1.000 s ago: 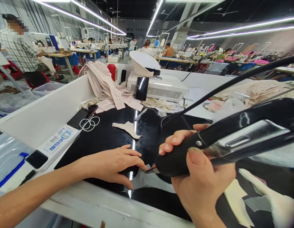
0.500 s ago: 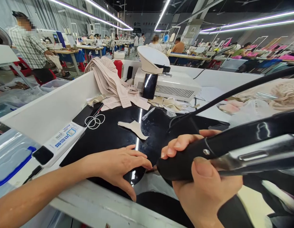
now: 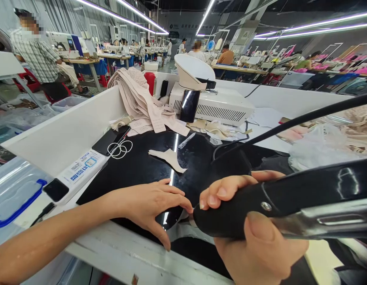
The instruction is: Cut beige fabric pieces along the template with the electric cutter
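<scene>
My right hand is wrapped round a black handheld tool with a rounded end, a screw and a silver metal strip. Its exact kind is not clear. The rounded end points left over the front of the glossy black sheet. My left hand lies palm down there, thumb and fingers apart, holding nothing visible. Its forefinger tip is close against the tool's end; whether they touch I cannot tell. A cream fabric piece lies on the sheet beyond my left hand.
Ahead, pale pink fabric strips, a phone and a white vented machine stand before a low white wall. A white coiled cord and a box lie left. A black cable arches across the right side.
The tool's near part has swung lower at the right, my right hand shifting slightly with it. My left hand stays nearly in place. The view has moved a little.
</scene>
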The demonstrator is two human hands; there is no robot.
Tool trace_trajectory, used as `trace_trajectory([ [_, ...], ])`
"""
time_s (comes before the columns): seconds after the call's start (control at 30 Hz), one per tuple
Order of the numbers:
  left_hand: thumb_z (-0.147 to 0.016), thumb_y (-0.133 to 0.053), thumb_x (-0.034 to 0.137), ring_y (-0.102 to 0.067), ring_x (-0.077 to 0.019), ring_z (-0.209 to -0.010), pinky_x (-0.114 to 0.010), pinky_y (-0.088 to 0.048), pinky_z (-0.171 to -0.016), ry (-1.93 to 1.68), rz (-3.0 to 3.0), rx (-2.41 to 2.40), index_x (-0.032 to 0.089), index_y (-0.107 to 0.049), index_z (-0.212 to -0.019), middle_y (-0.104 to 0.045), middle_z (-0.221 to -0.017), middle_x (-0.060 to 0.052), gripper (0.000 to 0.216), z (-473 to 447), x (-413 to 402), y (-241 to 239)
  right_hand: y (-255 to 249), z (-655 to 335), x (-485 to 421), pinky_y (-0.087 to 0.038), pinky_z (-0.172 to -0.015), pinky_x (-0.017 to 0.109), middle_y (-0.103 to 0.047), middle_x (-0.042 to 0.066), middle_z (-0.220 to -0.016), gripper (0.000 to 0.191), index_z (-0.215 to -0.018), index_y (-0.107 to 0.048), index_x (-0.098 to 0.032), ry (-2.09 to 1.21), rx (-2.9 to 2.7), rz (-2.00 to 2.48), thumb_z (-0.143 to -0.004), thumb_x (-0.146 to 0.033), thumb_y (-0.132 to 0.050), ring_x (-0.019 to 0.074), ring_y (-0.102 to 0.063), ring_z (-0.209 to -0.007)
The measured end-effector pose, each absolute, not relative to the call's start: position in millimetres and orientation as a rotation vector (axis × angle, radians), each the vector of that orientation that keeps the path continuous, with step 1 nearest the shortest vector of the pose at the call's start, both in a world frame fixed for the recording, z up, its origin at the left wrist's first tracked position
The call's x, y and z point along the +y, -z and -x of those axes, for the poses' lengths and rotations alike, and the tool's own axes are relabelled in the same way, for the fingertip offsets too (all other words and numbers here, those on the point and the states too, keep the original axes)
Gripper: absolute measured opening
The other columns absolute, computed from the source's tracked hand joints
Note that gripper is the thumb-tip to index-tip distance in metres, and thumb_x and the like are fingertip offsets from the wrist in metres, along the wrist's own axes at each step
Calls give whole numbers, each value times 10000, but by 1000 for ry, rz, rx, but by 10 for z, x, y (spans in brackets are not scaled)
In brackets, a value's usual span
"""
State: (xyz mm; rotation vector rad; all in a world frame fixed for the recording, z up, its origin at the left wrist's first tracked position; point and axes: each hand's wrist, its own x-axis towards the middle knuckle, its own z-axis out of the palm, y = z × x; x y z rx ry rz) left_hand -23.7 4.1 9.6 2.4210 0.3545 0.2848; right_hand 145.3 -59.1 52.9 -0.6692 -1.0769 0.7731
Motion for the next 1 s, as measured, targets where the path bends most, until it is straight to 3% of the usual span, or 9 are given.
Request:
trace_trajectory([
  [0.27, -762, -811, 458, -436, -308, -1395, -564, -164, -1219, -230, -2410, 373, 229, -520, -1335, -583, -1377, -113, 682, 239, 42, -114, -528, -1375, -653, -507, -485, 311, -570, -32, -709, 357, -1076, -560, -275, -809, -1091, 626, -811, -414, -756, 161, -533, -556],
  [0.57, -761, -828, 360, -413, -311, -1417, -598, -181, -1207, -257, -2424, 343, 231, -537, -1298, -559, -1427, -113, 624, 245, 31, -123, -484, -1358, -657, -530, -556, 322, -603, -31, -756, 291, -1113, -559, -291, -861, -1135, 611, -870, -350, -707, 157, -571, -598],
  [0.8, -930, -665, 299, -398, -264, -1425, -533, -182, -1229, -282, -2630, 310, 236, -664, -921, -529, -1472, -37, 64, 362, 72, -181, -686, -1557, -577, -513, -481, 272, -637, -44, -713, 407, -1034, -594, -245, -705, -976, 641, -722, -363, -828, 145, -572, -566],
  [1.0, -946, -506, 51, -418, -279, -1400, -602, -187, -1204, -451, -2887, 571, 224, -688, -945, -554, -1444, -47, 251, 431, 171, -165, -664, -1730, -542, -521, -475, 277, -647, -46, -708, 368, -1009, -607, -249, -638, -975, 690, -727, -341, -823, 144, -584, -552],
])
